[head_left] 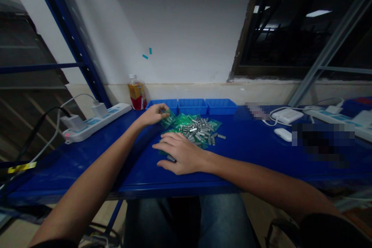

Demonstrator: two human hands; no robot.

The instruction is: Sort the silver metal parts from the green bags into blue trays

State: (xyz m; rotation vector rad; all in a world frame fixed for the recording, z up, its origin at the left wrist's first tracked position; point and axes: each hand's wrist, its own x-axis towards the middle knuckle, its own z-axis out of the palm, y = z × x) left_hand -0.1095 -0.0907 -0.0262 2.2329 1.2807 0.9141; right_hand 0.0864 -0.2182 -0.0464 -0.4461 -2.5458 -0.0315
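Observation:
A heap of small grey metal cylinders point(200, 128) lies on and among clear green plastic bags point(184, 118) in the middle of the blue table. My left hand point(154, 114) is closed at the heap's left side, its fingers pinching the edge of a green plastic bag point(167, 121). In front of the heap, my right hand point(184, 154) is palm down with its fingers apart. One dark metal cylinder point(171, 158) shows between its thumb and index finger; whether they touch it is unclear. The right hand covers part of the bags.
Three blue bins point(192, 107) stand in a row behind the heap, with a drink bottle point(136, 92) to their left. Power strips with cables sit at the left point(95, 122) and right. A white case point(283, 135) and a white adapter point(287, 116) lie on the right.

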